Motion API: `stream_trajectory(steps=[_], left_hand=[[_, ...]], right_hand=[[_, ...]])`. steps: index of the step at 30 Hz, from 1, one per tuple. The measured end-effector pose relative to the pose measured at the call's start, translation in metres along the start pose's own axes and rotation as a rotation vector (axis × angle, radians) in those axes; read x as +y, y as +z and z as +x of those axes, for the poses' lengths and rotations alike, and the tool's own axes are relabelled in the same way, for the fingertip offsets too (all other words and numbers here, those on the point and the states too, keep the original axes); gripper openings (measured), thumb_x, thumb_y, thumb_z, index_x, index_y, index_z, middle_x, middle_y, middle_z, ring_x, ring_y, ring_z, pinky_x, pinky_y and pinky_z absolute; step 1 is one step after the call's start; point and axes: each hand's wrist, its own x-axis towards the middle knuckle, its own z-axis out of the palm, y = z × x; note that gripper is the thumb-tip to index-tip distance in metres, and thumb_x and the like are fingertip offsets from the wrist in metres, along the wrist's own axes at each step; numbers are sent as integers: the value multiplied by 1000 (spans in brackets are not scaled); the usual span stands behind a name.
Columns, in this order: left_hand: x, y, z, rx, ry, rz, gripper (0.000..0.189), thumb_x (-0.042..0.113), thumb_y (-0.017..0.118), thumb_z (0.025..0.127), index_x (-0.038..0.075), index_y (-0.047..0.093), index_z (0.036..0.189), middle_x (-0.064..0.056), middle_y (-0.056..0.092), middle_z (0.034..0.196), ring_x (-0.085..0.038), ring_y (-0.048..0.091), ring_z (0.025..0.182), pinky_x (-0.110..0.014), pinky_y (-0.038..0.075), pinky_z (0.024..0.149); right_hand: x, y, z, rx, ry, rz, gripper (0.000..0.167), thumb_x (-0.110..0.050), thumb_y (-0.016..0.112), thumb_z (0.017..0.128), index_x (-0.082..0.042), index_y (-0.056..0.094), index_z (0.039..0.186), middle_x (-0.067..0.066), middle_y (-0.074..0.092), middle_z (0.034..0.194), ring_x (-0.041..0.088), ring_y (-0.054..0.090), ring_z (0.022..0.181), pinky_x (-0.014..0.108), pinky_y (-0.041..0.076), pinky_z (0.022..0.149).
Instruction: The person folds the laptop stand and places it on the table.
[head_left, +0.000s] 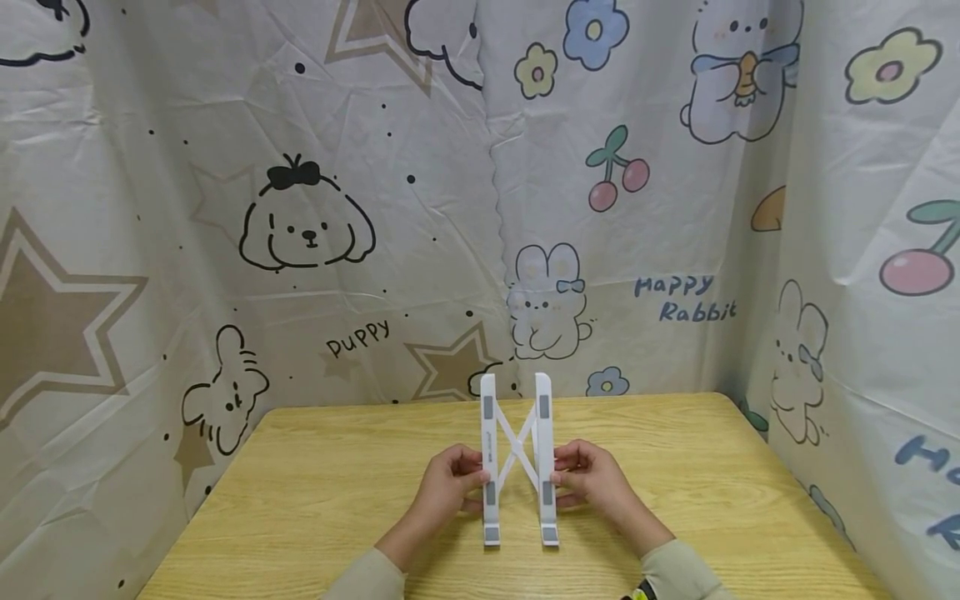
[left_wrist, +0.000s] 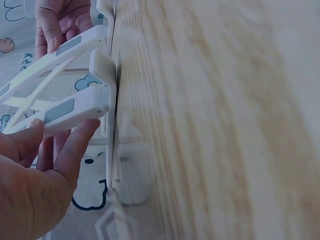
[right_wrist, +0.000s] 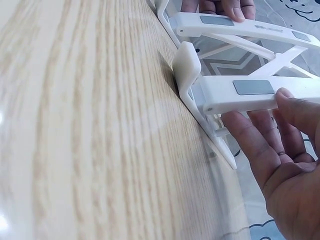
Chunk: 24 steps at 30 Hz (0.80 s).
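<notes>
A white folding laptop stand (head_left: 517, 446) with grey pads and crossed struts stands on the wooden table, its two long arms tilted up toward the back. My left hand (head_left: 452, 482) grips the left arm from the outside, thumb on top and fingers beneath. On the other side my right hand (head_left: 592, 477) holds the right arm the same way. Both wrist views show the lipped front ends of the stand (left_wrist: 75, 112) close to the tabletop. In the right wrist view the right hand's thumb lies by a grey pad (right_wrist: 254, 87).
The light wooden table (head_left: 337, 467) extends around the stand on all sides. Behind and beside it hangs a pale curtain (head_left: 420, 208) printed with puppies, rabbits, stars and flowers. A dark band with yellow (head_left: 642, 592) shows at the right wrist.
</notes>
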Motion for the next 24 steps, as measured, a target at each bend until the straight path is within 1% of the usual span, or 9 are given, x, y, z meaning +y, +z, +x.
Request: stream_trajectory(steps=[4, 11, 18, 24], left_hand=[[1, 2, 0, -2, 1, -1, 21, 1, 72, 93, -3, 62, 111, -9, 60, 96, -18, 67, 85, -54, 63, 71], [3, 6, 0, -4, 2, 3, 22, 1, 72, 93, -4, 62, 112, -10, 60, 98, -17, 66, 84, -50, 64, 70], [2, 12, 1, -1, 18, 11, 23, 0, 72, 93, -4, 62, 113, -10, 59, 98, -17, 64, 84, -55, 63, 70], [2, 16, 2, 5, 23, 17, 21, 0, 72, 93, -3, 62, 112, -11, 60, 98, -17, 63, 83, -55, 63, 68]], right_hand=[[1, 0, 1, 5, -2, -5, 35, 5, 72, 91, 8, 56, 121, 12, 63, 100, 22, 68, 87, 54, 63, 73], [2, 2, 0, 5, 2, 8, 35, 5, 73, 91, 8, 55, 122, 11, 62, 101, 21, 67, 86, 55, 63, 73], [2, 5, 1, 16, 3, 9, 37, 3, 74, 90, 8, 56, 122, 13, 63, 101, 22, 68, 86, 53, 64, 73], [3, 7, 1, 27, -2, 0, 36, 4, 74, 90, 9, 57, 121, 12, 63, 100, 22, 68, 85, 51, 64, 72]])
